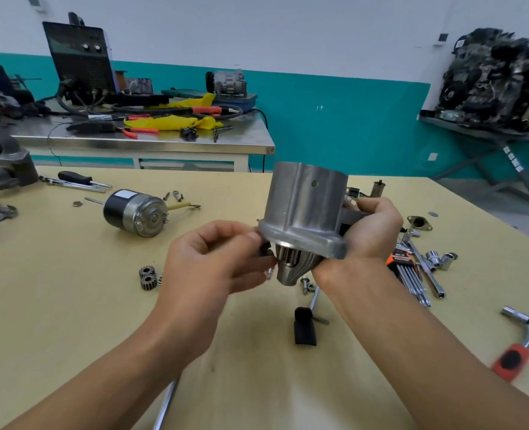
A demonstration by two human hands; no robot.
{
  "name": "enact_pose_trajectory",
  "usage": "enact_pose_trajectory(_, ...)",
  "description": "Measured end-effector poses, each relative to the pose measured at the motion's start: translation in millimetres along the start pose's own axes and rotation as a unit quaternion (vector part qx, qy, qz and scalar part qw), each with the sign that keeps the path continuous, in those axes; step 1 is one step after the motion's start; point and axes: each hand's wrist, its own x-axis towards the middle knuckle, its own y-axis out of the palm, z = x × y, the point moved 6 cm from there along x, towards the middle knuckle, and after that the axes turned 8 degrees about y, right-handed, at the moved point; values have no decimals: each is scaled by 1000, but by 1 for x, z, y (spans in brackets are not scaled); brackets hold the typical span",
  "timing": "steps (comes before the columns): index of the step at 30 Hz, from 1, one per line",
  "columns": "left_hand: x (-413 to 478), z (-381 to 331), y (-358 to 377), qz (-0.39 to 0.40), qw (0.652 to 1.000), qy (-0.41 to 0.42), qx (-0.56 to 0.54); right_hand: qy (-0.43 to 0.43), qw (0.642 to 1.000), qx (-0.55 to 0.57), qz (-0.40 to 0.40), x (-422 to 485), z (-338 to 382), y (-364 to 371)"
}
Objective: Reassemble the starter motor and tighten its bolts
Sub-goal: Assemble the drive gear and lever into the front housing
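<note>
Both forearms reach in from the near edge. The right hand (371, 231) grips the motor housing (303, 206); the left hand (219, 259) pinches its flange.

Silver starter motor housing (303, 209) — upright above the table, flange and toothed nose end down.

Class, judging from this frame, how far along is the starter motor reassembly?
Done: the pinion sits in the nose of the housing. In hand: the right hand grips the housing while the left hand pinches a small dark part at its flange. Left: the motor body, two loose gears and bolts lie on the table, the ratchet untouched.
</note>
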Motion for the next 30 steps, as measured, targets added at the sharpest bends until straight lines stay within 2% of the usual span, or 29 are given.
enact_pose_trajectory(2, 2, 2, 3, 58, 995, -48, -67, -32, 999, -23, 1, -2, -1, -2)
enact_pose_trajectory(3, 0, 1, 7, 108, 991, -50, -56, -44, 998, -37, 13, -4, -4, -1)
enact_pose_trajectory(5, -4, -3, 14, 166, 986, -2, 32, -43, 995, -59, 70, -9, -17, 4)
enact_pose_trajectory(8, -1, -13, 11, 145, 980, 104, 91, -54, 972, -121, 196, -15, -31, 15)
enact_pose_trajectory(10, 3, -22, 3, 133, 972, 156, 114, -72, 938, -214, 264, -15, -30, 23)
enact_pose_trajectory(13, 10, -37, -13, 108, 946, 234, 197, -75, 856, -407, 310, -8, -24, 27)
enact_pose_trajectory(15, 12, -41, -19, 98, 935, 251, 231, -34, 809, -487, 327, -2, -23, 22)
enact_pose_trajectory(17, 14, -39, -21, 97, 935, 249, 233, -19, 777, -538, 327, 1, -22, 16)
enact_pose_trajectory(25, 17, -26, -24, 113, 937, 227, 240, -12, 779, -522, 347, 5, -24, 16)
enact_pose_trajectory(30, 16, -30, -24, 115, 936, 242, 228, 45, 816, -458, 351, 4, -28, 14)
